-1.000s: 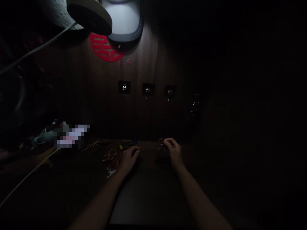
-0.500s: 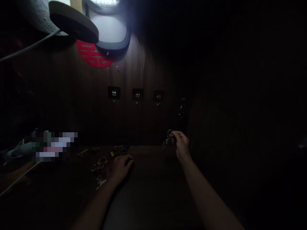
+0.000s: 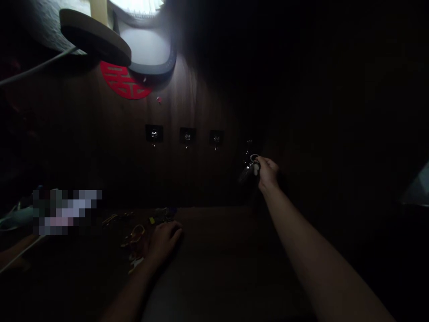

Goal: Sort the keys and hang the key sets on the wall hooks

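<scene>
My right hand point(image 3: 268, 173) is raised in front of the dark wooden upright panel, its fingers pinched on a key ring point(image 3: 254, 158) with keys point(image 3: 248, 171) hanging below. Close by, shiny glints mark another wall hook point(image 3: 249, 141), mostly lost in the dark. My left hand point(image 3: 165, 238) lies low on the dark tabletop, thumb apart from the fingers, with no object visible in it. Beside it sits a pile of key rings and small trinkets point(image 3: 137, 235). Just beyond its fingertips are a yellow tag point(image 3: 152, 220) and more small dark items.
Square black hooks point(image 3: 187, 135) line the panel. Above are a red paper cutout point(image 3: 125, 82), a lit lamp point(image 3: 140, 6) and a round disc point(image 3: 95, 38) with a white cable point(image 3: 43, 67). At left, another person's arm point(image 3: 20, 248) is near a blurred-out phone-like object point(image 3: 69, 212).
My right hand has moved up and to the right with the keys, reaching the rightmost hook's area. My left hand stays by the pile. The view has shifted slightly.
</scene>
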Demonstrator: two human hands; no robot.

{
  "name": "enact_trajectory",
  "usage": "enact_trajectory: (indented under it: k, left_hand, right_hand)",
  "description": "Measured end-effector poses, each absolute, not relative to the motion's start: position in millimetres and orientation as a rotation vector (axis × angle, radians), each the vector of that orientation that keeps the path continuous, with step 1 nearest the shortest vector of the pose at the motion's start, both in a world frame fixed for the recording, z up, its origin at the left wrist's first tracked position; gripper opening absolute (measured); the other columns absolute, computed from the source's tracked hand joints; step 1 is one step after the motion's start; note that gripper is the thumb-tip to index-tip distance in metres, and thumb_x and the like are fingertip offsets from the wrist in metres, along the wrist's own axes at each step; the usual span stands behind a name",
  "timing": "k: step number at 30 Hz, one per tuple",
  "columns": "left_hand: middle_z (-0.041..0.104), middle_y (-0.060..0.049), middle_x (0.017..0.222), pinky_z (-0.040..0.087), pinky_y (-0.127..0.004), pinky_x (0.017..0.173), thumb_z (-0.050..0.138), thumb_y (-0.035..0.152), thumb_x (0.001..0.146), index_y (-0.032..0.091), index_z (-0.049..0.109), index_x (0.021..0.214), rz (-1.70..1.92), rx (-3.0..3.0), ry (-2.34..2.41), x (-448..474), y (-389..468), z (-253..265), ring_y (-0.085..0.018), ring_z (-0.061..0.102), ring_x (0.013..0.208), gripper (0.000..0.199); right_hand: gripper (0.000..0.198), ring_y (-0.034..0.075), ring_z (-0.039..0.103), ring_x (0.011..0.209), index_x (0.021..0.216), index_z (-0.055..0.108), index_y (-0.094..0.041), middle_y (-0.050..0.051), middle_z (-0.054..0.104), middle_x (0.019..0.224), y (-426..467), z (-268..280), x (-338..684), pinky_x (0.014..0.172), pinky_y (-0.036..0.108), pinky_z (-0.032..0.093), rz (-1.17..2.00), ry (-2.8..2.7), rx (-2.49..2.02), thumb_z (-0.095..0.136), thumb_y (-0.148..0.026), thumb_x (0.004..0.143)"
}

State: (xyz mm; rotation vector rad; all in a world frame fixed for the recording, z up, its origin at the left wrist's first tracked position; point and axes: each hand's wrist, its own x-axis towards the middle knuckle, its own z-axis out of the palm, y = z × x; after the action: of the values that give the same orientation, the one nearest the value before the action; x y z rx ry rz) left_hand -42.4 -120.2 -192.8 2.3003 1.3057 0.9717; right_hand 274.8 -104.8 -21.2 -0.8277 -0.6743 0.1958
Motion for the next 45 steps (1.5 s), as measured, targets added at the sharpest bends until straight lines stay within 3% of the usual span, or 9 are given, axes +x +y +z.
enact_trajectory:
  k: [16, 23, 33, 39, 45]
  left_hand:
    - [0.067, 0.000, 0.094, 0.039, -0.034, 0.087, 0.045, 0.031, 0.079, 0.025, 0.063, 0.089, 1.002, 2.316, 1.325, -41.7, -113.3, -201.3, -0.020, 0.058, 0.094, 0.020]
    - [0.067, 0.000, 0.095, 0.039, -0.033, 0.086, 0.044, 0.031, 0.080, 0.025, 0.063, 0.088, 0.967, 2.299, 1.324, -41.4, -115.6, -197.4, -0.020, 0.057, 0.095, 0.021]
    - [0.067, -0.001, 0.093, 0.039, -0.031, 0.086, 0.044, 0.030, 0.079, 0.024, 0.064, 0.088, 0.964, 2.298, 1.293, -42.1, -119.1, -192.8, -0.019, 0.058, 0.093, 0.023]
    - [0.067, -0.001, 0.095, 0.038, -0.033, 0.088, 0.043, 0.031, 0.080, 0.024, 0.063, 0.089, 0.974, 2.292, 1.305, -43.1, -116.0, -197.2, -0.020, 0.056, 0.096, 0.023]
    - [0.067, -0.002, 0.094, 0.038, -0.035, 0.088, 0.044, 0.031, 0.080, 0.024, 0.063, 0.089, 0.986, 2.306, 1.284, -43.2, -115.8, -198.3, -0.021, 0.057, 0.094, 0.022]
  right_hand:
    - [0.012, 0.007, 0.045, 0.039, 0.050, 0.052, -0.015, -0.006, 0.050, 0.042, -75.1, 2.1, 291.3, 0.038, 0.019, 0.035, 0.192, -0.642, -1.092, 0.060, -0.012, 0.058]
    - [0.002, 0.009, 0.050, 0.049, 0.060, 0.058, -0.016, -0.005, 0.054, 0.051, -76.0, -8.9, 293.0, 0.046, 0.019, 0.038, 0.110, -0.656, -1.095, 0.059, -0.018, 0.059]
    - [0.024, 0.013, 0.055, 0.067, 0.078, 0.057, -0.017, -0.001, 0.058, 0.070, -98.8, -49.6, 266.9, 0.059, 0.024, 0.042, 0.061, -0.687, -1.077, 0.062, -0.030, 0.058]
    - [0.023, 0.011, 0.052, 0.065, 0.071, 0.053, -0.017, -0.003, 0.055, 0.068, -96.5, -57.4, 260.3, 0.057, 0.022, 0.041, 0.034, -0.687, -1.088, 0.065, -0.025, 0.054]
    - [0.042, 0.011, 0.051, 0.060, 0.084, 0.045, -0.020, -0.007, 0.050, 0.065, -91.6, -52.7, 269.1, 0.052, 0.021, 0.041, 0.087, -0.633, -1.155, 0.069, -0.027, 0.051]
